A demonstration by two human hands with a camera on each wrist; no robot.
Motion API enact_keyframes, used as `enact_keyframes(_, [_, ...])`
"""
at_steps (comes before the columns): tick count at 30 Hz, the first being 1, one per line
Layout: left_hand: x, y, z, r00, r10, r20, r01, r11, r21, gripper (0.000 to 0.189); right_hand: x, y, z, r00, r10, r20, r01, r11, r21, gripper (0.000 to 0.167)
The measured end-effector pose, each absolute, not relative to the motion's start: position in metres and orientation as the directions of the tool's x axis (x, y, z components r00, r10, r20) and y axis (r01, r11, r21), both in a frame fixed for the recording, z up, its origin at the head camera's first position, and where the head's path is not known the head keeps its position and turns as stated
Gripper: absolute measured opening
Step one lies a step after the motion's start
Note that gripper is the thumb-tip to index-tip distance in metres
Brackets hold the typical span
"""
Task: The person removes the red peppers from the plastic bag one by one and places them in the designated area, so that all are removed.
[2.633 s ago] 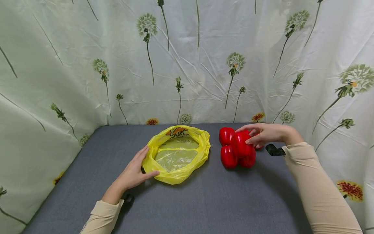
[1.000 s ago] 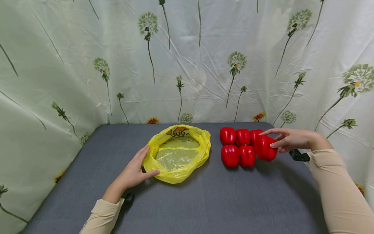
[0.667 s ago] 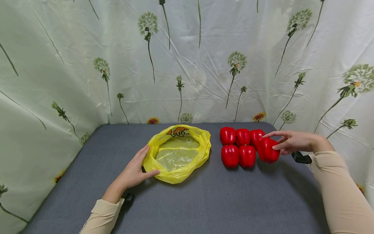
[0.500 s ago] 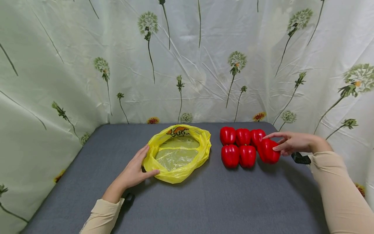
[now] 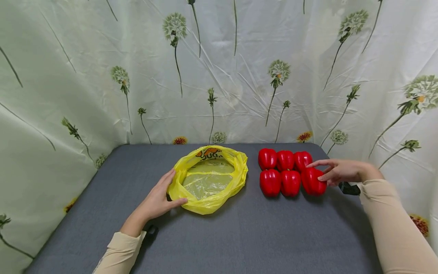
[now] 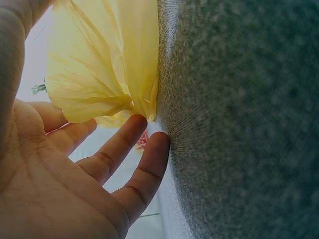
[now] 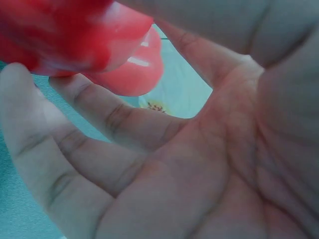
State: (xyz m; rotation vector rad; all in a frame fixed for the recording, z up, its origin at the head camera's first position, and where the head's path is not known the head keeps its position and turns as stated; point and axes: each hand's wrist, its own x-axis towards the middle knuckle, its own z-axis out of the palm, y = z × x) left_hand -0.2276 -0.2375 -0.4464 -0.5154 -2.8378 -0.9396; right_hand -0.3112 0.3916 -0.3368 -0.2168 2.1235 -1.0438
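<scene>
A yellow plastic bag (image 5: 207, 201) stands with its mouth spread wide at the middle of the table. My left hand (image 5: 155, 201) touches the bag's left side, thumb along the near rim and fingers fairly straight; the left wrist view shows the fingertips against the yellow film (image 6: 99, 59). Right of the bag, glossy red bell peppers stand in two rows of three. At the near row's right end, my right hand (image 5: 342, 171) holds a bell pepper (image 5: 312, 182) between thumb and fingers. That pepper (image 7: 65, 35) fills the right wrist view's upper left.
Among the other peppers are a near-row bell pepper (image 5: 291, 183) and a far-row bell pepper (image 5: 302, 160) beside the held one. The table (image 5: 219, 243) has a dark grey cloth. A pale curtain (image 5: 239, 95) with dandelion prints hangs behind and along both sides.
My right hand has carried the red pepper rightward from above the group, then lowered it into the near row's right end. My left hand and the bag have stayed in place.
</scene>
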Motion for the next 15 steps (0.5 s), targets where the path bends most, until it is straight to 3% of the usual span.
enact_keyframes(15, [-0.228, -0.237, -0.448, -0.939, 0.279, 0.201, 0.344, 0.750, 0.565, 0.111, -0.312, 0.389, -0.354, -0.712, -0.450, -0.539, 0.157, 0.645, -0.747, 0.070])
